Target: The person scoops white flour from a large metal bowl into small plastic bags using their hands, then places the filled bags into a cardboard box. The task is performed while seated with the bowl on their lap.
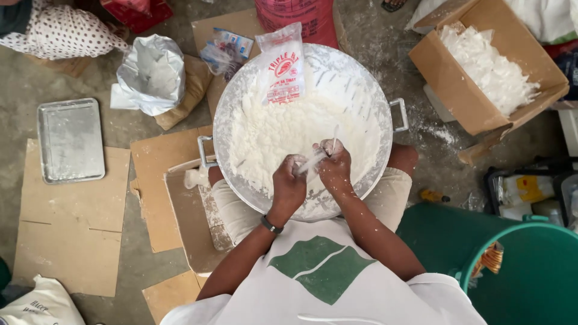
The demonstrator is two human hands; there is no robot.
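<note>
- Your left hand (289,183) is curled closed around the lower end of a thin clear plastic bag (314,157), knuckles dusted white, with a dark band on that wrist.
- Your right hand (335,165) is pinched shut on the same plastic bag just beside the left one, so both hands are touching it over the near side of the basin.
- The bag is bunched up and half hidden between your fingers, so you can't really tell what's in it.
- All of this happens over a big round metal basin (385,123) sitting on your lap, with handles sticking out left and right.
- The basin holds a heap of white flour (283,135), piled mostly in the middle and left part, and the bare metal on the far right is smeared with it.
- A small printed packet (282,66) stands propped against the far rim of the basin, bottom end stuck in the flour.
- Far right there's an open cardboard box (463,90) with crumpled clear plastic bags (490,69) inside.
- On the left floor a flat metal tray (71,140) lies on cardboard sheets (72,229), well apart from the basin.
- Between tray and basin, on the far side, sits an open foil-lined sack (153,72).
- Near right is a green plastic bin (530,283), just beside your knee.
</note>
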